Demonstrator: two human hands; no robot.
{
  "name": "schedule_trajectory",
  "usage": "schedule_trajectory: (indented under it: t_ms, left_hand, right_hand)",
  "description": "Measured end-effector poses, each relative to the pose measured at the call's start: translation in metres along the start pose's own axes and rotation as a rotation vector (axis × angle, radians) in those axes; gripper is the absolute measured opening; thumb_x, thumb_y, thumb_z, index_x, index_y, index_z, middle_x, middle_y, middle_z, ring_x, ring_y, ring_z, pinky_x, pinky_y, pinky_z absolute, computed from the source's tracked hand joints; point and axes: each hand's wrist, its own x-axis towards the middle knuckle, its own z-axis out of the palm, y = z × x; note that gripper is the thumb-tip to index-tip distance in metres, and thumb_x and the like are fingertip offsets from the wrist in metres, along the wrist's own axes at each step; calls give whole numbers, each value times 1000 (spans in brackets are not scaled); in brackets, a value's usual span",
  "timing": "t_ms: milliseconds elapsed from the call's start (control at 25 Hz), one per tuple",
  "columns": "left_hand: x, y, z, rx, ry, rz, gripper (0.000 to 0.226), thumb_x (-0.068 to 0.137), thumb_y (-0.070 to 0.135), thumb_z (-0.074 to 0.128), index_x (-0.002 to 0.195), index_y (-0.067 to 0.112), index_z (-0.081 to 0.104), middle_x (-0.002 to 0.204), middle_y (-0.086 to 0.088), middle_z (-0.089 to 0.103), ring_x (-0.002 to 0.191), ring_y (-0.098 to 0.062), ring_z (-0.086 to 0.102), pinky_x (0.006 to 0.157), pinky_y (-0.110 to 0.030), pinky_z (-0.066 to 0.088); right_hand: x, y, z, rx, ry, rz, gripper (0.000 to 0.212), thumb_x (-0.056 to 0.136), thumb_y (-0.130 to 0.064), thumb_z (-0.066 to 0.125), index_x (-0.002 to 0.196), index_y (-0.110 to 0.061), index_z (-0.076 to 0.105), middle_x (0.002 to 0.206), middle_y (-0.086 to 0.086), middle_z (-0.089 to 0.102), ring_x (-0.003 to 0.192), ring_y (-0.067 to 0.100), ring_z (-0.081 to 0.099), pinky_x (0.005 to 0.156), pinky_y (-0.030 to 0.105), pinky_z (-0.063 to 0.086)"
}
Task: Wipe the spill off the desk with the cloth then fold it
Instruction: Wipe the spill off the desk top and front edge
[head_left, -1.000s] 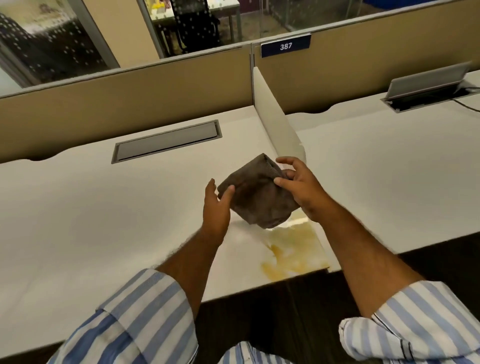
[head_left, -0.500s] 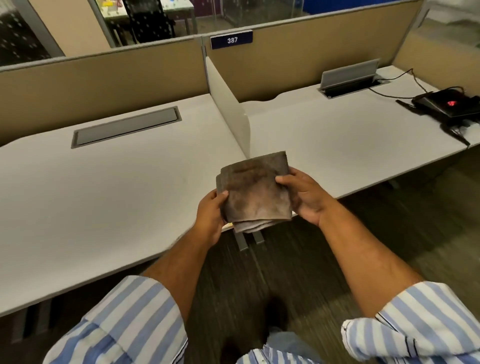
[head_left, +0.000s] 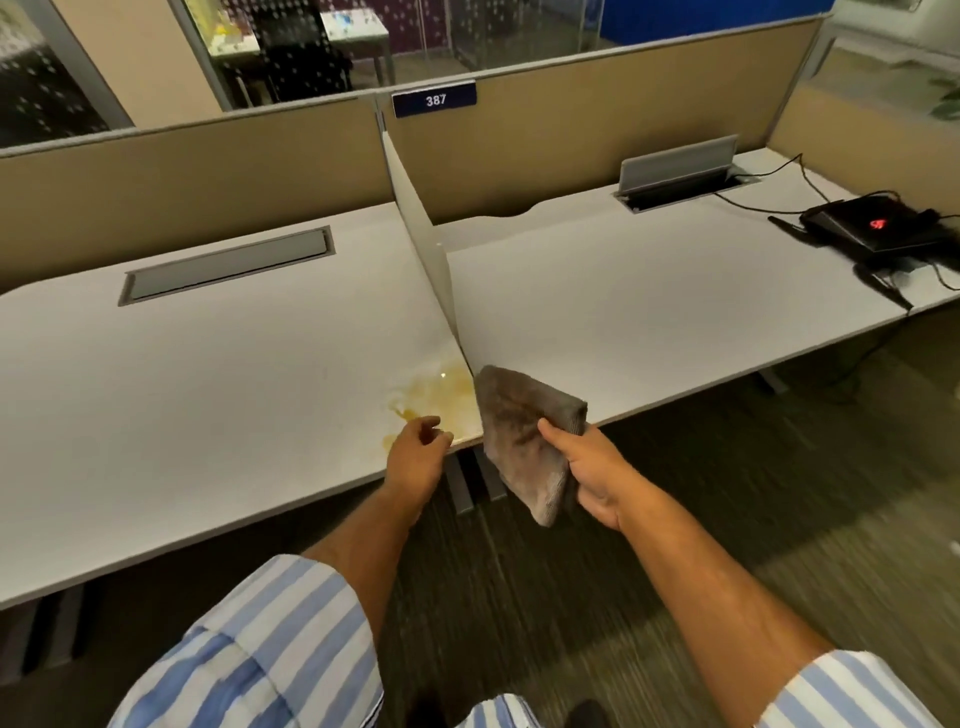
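Observation:
A folded brown-grey cloth (head_left: 519, 431) is gripped in my right hand (head_left: 589, 473), thumb on top, held in the air just past the desk's front edge. A yellowish spill (head_left: 434, 389) lies on the white desk (head_left: 208, 395) at its front right corner, beside the divider. My left hand (head_left: 415, 454) hovers at the desk edge over the near end of the spill, fingers loosely curled and holding nothing.
A white divider panel (head_left: 421, 234) separates this desk from the right-hand desk (head_left: 649, 301), which carries a black device (head_left: 872, 228) with cables. Grey cable hatches (head_left: 228, 265) sit at the back. Beige partitions stand behind; carpet lies below.
My left hand has let go of the cloth and moved toward the spill. My right hand alone now holds the cloth, tilted and shifted right. The view has pulled back, uncovering the spill.

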Motion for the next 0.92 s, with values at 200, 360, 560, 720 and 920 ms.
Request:
schedule_trajectory:
  t_ms: [200,360,560,720,920]
  left_hand:
    - [0,-25,-23,298,127,86,38,104,26,66,141,23,63,143,-1,64,132,-22,60,116,-40,47]
    - [23,-36,-56,518,157,160,44,102,31,69,144,22,60,150,-3,58,141,-26,52,118,-41,40]
    - [93,-51,-104,851,208,211,51,106,39,59,151,18,55,162,-11,50,150,-34,44,126,-53,30]
    - [144,-78,-139,967,-4,220,61,111,43,44,166,21,33,177,-9,25,163,-34,22,130,-60,19]
    - [155,-103,-148,989,-3,335,66,111,55,26,171,26,17,180,1,11,167,-27,8,133,-56,9]
  right_hand:
    - [22,-2,-18,-162,241,-149,29,105,-39,64,134,-39,63,115,-16,67,119,17,63,98,44,55]
    - [49,5,-2,-258,305,-245,38,108,-36,58,146,-29,57,107,-28,57,122,12,53,105,36,41]
    - [88,11,33,-493,334,-380,42,109,-24,56,151,-27,54,145,-1,62,135,18,56,115,38,46]
    - [140,6,78,-795,318,-451,56,107,-15,57,160,-27,43,160,5,53,144,27,52,121,45,43]
    - [205,22,124,-1370,67,-343,68,109,-46,46,169,-25,22,179,3,19,163,31,20,129,59,24]
